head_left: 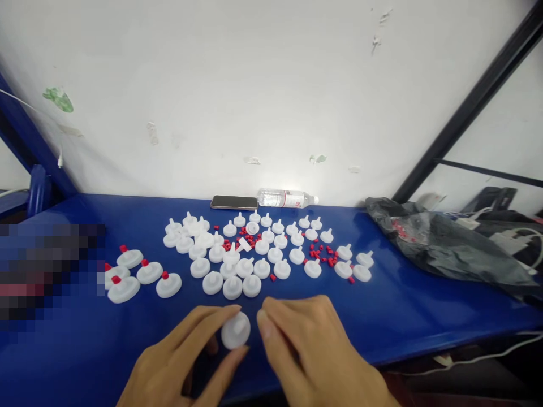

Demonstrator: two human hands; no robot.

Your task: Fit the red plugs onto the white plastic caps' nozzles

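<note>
My left hand (178, 353) holds a white nozzle cap (236, 331) by its rim between thumb and fingers, the spout side facing me. Close beside it on the right, my right hand (314, 347) is closed in a pinch. Whatever may be between its fingertips is hidden. Beyond both hands stand many white nozzle caps (252, 286), spouts up, on the blue table (382, 316). Small red tips (324, 256) lie scattered among them. At the left, several white caps (168, 285) carry red tips on their spouts.
A phone (234, 202) and a clear plastic bottle (284, 198) lie along the wall at the back. A dark plastic bag (449, 249) covers the right side of the table. A blurred-out patch (42, 265) hides the left edge.
</note>
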